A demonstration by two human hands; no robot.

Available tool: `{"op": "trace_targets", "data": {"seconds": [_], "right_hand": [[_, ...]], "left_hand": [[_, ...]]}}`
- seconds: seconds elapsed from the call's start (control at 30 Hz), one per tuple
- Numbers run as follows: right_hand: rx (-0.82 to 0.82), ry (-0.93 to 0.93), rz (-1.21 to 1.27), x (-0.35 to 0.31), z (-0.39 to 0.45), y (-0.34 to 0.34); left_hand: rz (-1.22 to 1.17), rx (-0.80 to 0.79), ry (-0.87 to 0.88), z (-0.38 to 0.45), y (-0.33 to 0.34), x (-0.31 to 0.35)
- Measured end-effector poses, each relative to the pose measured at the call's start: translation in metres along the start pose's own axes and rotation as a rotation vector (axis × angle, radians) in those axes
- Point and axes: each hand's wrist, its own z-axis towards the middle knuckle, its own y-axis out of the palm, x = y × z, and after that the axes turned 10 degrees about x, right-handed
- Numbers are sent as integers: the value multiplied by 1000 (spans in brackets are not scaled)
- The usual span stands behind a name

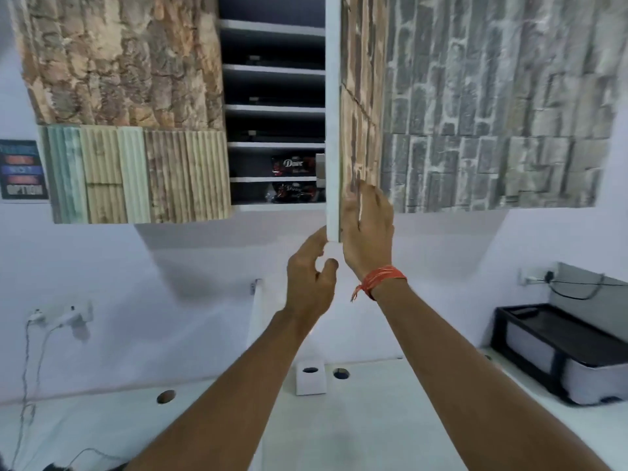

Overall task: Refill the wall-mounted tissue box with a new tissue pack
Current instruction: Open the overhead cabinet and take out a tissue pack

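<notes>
The upper-left cabinet door (119,62) is patterned in brown stone, the upper-right panel (492,96) in grey brick; the box (311,385) and surface (339,436) below are coloured white.

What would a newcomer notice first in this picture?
The right hand lies against the open cabinet door at the centre, and the left hand reaches its bottom corner. Behind the door, dark shelves hold two red-and-black packs. Below, a white box with a round hole stands on the counter.
</notes>
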Motion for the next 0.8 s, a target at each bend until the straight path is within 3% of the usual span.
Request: {"op": "trace_targets", "data": {"seconds": [0.1, 0.3, 0.57, 0.8], "right_hand": [[52, -74, -108, 2, 7, -40], [74, 35, -257, 39, 35, -107], [25, 4, -581, 95, 71, -157], [-23, -24, -578, 117, 81, -168]], "left_hand": [[38, -232, 33, -15, 26, 7], [190, -629, -53, -20, 86, 34], [313, -779, -67, -16, 167, 46], [327, -745, -53, -24, 182, 48]]}}
